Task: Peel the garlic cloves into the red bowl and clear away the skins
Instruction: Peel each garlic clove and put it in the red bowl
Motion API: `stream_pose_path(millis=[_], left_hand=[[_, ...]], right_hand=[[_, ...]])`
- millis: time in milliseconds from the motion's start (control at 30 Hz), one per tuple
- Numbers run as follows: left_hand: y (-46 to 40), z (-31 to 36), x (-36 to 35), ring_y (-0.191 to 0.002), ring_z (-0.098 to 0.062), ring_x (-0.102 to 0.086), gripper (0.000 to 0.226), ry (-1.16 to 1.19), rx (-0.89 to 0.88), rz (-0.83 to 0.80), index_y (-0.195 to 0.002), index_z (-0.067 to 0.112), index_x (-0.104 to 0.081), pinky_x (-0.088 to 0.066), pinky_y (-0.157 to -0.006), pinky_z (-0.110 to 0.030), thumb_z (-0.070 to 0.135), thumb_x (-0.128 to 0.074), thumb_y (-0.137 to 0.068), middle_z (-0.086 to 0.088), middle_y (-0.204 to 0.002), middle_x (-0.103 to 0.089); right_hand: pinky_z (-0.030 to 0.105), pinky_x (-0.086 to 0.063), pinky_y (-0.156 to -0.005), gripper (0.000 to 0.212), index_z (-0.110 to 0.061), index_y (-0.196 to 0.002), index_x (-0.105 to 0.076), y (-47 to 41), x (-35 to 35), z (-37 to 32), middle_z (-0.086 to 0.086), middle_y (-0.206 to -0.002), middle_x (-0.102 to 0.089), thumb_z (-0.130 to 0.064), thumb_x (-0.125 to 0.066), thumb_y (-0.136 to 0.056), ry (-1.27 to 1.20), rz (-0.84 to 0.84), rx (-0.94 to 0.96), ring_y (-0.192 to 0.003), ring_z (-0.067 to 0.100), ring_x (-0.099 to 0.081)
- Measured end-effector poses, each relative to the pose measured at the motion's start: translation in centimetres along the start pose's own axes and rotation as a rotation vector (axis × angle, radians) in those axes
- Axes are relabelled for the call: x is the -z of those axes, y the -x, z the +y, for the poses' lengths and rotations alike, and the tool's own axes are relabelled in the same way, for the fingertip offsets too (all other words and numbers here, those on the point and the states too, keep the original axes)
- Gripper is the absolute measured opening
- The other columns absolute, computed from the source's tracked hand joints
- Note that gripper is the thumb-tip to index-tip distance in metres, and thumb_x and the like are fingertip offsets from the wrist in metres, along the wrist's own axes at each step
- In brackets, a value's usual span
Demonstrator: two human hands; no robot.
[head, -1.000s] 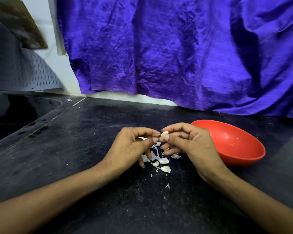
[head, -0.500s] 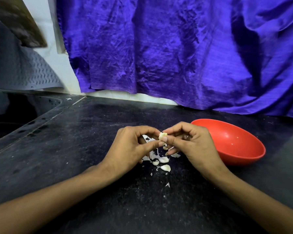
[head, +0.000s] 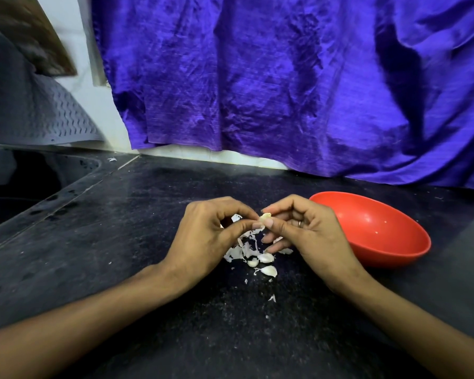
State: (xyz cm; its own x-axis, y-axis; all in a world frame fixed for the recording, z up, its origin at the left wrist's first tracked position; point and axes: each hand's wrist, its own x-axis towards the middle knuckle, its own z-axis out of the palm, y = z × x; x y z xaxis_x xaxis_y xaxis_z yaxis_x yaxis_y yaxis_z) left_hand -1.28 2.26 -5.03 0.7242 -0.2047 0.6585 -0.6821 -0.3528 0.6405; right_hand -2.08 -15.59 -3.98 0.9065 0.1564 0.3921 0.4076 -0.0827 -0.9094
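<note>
Most of the garlic clove is hidden betw. the fingertips of the left hand & right hand, so only a small pale bit shows & you can't tell how much skin is on it. The left hand also covers part of the skin pile, & the right hand hides the near-left rim of the red bowl. Both arms are cut off at the bottom edge, the purple cloth runs off the top & right, & the sink at left is too dark to see inside.

Red bowl close right of hands, skins beneath, open counter left.
</note>
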Motion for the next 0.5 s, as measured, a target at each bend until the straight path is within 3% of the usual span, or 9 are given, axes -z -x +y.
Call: stream_pose_path(millis=[100,200,367,500], left_hand=[[-0.09,0.03,-0.15,-0.052,-0.005,-0.058,0.004,0.010,0.023,-0.003,-0.082,0.019,-0.074,-0.047,-0.050,-0.019,0.023,-0.073,-0.084,0.016,-0.072,-0.067],[-0.10,0.01,-0.26,-0.048,-0.006,-0.057,0.006,0.018,0.055,-0.016,-0.082,0.018,-0.070,-0.048,-0.049,-0.018,0.021,-0.069,-0.087,0.021,-0.060,-0.062],[-0.38,0.01,-0.26,-0.044,-0.008,-0.057,0.008,0.092,0.140,0.006,-0.083,0.015,-0.065,-0.046,-0.046,-0.017,0.019,-0.066,-0.090,0.014,-0.053,-0.061],[-0.59,-0.25,0.07,-0.044,-0.012,-0.058,0.007,0.134,0.208,0.080,-0.084,0.015,-0.064,-0.050,-0.039,-0.030,0.018,-0.068,-0.089,0.003,-0.054,-0.062]], right_hand=[[0.027,-0.057,-0.053,0.008,-0.003,-0.090,-0.066,0.03,-0.03,-0.03,0.031,-0.081,-0.063,0.003,-0.065,-0.084,-0.031,-0.016,-0.009,-0.063,0.016,-0.066],[0.027,-0.058,-0.054,0.009,-0.003,-0.090,-0.067,-0.03,-0.04,-0.04,0.022,-0.076,-0.064,0.002,-0.064,-0.084,-0.083,-0.035,-0.037,-0.063,0.015,-0.066],[0.030,-0.059,-0.055,0.012,-0.006,-0.089,-0.068,-0.02,-0.05,-0.09,0.013,-0.077,-0.066,-0.009,-0.067,-0.078,-0.118,-0.057,-0.061,-0.065,0.017,-0.066],[0.031,-0.059,-0.056,0.018,-0.006,-0.092,-0.067,-0.04,0.09,-0.20,0.013,-0.083,-0.071,-0.013,-0.067,-0.075,-0.147,-0.060,-0.091,-0.066,0.017,-0.067]])
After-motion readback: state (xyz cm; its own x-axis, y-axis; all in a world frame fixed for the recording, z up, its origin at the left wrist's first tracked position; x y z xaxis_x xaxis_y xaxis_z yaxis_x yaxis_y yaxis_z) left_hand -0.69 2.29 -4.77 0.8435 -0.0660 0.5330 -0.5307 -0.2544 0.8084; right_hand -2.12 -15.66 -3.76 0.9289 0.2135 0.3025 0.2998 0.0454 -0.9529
